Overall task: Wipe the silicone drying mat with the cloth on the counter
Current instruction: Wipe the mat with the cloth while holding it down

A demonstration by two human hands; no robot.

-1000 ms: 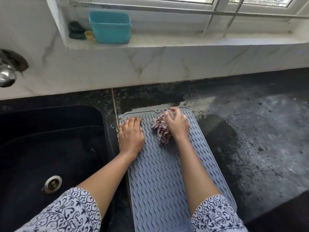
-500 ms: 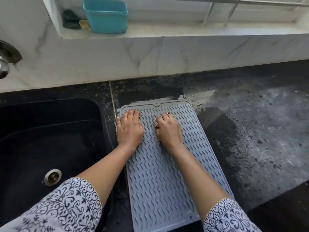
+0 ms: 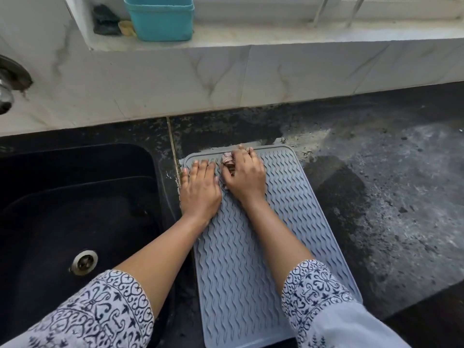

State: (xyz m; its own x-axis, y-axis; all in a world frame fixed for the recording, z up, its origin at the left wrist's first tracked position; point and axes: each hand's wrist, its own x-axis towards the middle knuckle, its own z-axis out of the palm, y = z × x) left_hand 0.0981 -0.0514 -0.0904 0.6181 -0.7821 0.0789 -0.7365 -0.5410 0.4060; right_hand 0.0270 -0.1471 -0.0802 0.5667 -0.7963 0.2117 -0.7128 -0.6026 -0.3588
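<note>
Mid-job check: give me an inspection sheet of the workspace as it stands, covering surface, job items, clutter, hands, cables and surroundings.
Surface: dark counter, blotched with pale residue to the right of and behind the mat.
Job's things: grey ribbed drying mat lies flat beside the sink; bunched cloth sits near its far edge, mostly covered.
Clutter: nothing seen on the counter.
Hands: left hand flat on the mat's far left corner; right hand pressed over the cloth.
Cables: nothing seen.
Surroundings: black sink on the left with its drain; teal tub and a dark scrubber on the window ledge; tap at the left edge.
</note>
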